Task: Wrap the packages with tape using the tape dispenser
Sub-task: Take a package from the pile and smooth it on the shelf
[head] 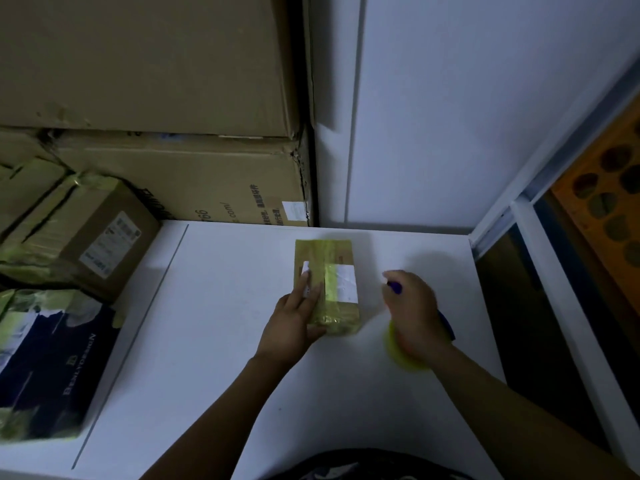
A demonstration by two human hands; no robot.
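Note:
A small brown cardboard package (332, 258) lies in the middle of the white table (214, 341), with yellow-green tape bands and a white label on top. My left hand (294, 317) rests on its left side, fingers straight along the top and thumb at the near end. Just right of the package, my right hand (414, 313) grips a blue tape dispenser (446, 323) carrying a yellow-green tape roll (398, 348). The dispenser is apart from the package and mostly hidden by the hand.
Taped cardboard packages (79, 233) and a dark blue box (52, 362) sit at the table's left. Large cartons (156, 98) are stacked behind them against the white wall. A white-framed opening (540, 306) borders the table's right edge.

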